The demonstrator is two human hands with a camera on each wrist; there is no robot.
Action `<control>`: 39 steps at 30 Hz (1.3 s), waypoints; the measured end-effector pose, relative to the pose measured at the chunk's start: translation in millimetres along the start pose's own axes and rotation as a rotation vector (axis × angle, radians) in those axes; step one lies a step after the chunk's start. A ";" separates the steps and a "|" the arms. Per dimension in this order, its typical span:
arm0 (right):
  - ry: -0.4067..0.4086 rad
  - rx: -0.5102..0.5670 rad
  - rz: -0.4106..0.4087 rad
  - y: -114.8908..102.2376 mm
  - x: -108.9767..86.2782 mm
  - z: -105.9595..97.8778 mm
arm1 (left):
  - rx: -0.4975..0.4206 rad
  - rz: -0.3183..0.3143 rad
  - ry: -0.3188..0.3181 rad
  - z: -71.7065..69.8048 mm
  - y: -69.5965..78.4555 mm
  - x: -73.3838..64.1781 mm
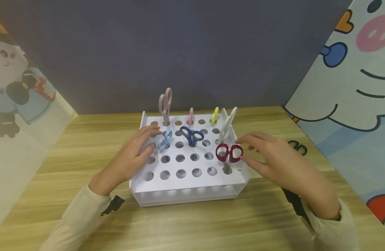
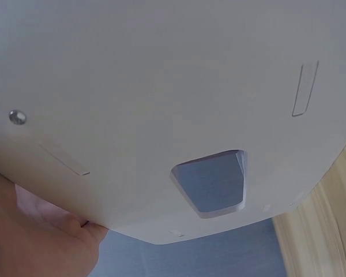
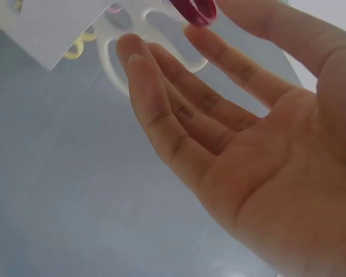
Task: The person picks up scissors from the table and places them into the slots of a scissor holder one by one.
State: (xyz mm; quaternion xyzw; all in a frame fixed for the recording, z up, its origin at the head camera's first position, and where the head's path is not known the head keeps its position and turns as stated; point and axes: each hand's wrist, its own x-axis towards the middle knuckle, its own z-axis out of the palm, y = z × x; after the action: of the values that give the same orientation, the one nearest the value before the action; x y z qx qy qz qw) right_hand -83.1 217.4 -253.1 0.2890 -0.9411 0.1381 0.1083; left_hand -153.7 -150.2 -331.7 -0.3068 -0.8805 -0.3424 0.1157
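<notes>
A white rack with rows of round holes stands on the table. My left hand is over its left edge, fingertips beside the light blue scissors, holding nothing that I can see. My right hand is at the right edge with fingers loosely bent. Its fingertips are close to the dark red scissors in the front right hole; the palm is bare in the right wrist view. Whether the fingers touch the red handle is unclear. Dark blue scissors stand mid-rack, white scissors at right.
Mauve scissors, pink scissors and yellow scissors stand in the back row. Black scissors lie on the wooden table right of my right hand. A dark grey panel rises behind the rack.
</notes>
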 end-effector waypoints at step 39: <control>-0.253 0.042 0.686 233.4 -31.2 42.6 | -0.014 0.011 0.010 1.2 -1.6 -1.7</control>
State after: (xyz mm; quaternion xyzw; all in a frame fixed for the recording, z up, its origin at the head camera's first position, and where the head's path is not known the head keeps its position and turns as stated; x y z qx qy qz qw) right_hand -197.1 405.1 -348.0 -0.0263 -0.9862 0.1489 -0.0677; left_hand -153.4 -151.1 -334.2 -0.3106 -0.8758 -0.3495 0.1200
